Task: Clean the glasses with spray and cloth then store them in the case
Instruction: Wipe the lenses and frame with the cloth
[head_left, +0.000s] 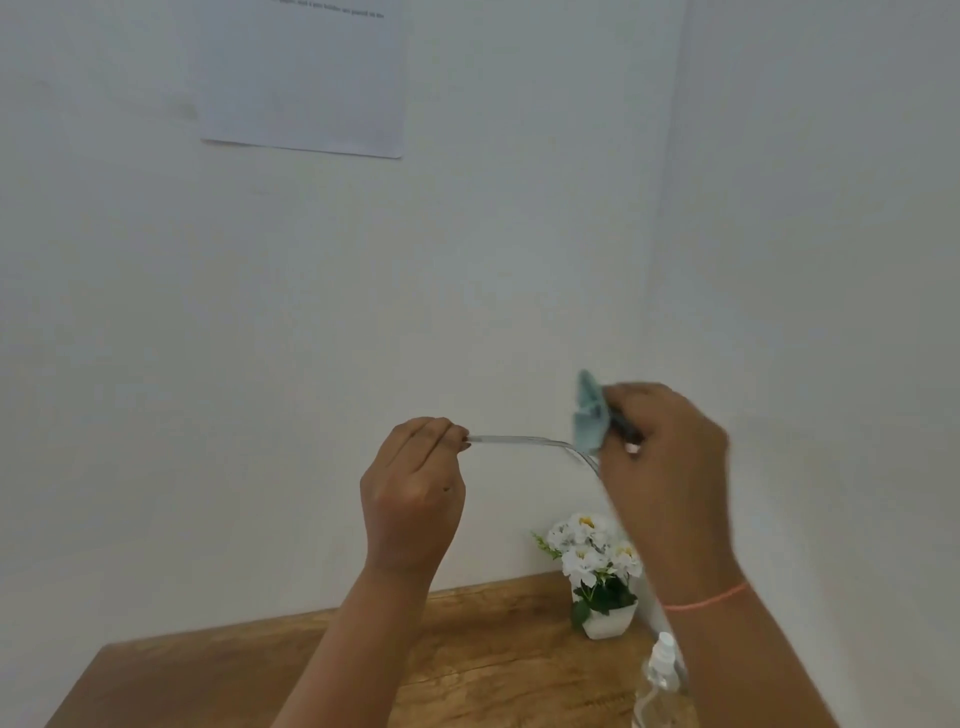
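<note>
I hold the glasses (524, 441) up in front of the white wall, well above the table. My left hand (415, 483) pinches the end of one clear temple arm. My right hand (670, 452) grips a folded teal cloth (589, 413) wrapped round the front of the glasses; the lenses are hidden behind the cloth and my fingers, with a dark bit of frame showing. A clear spray bottle (660, 675) stands on the table at the lower right, partly behind my right forearm. No case is in view.
A wooden table (493, 649) fills the bottom of the view. A small white pot of white flowers (597, 566) stands at its back right corner against the wall. A sheet of paper (301, 78) hangs on the wall above.
</note>
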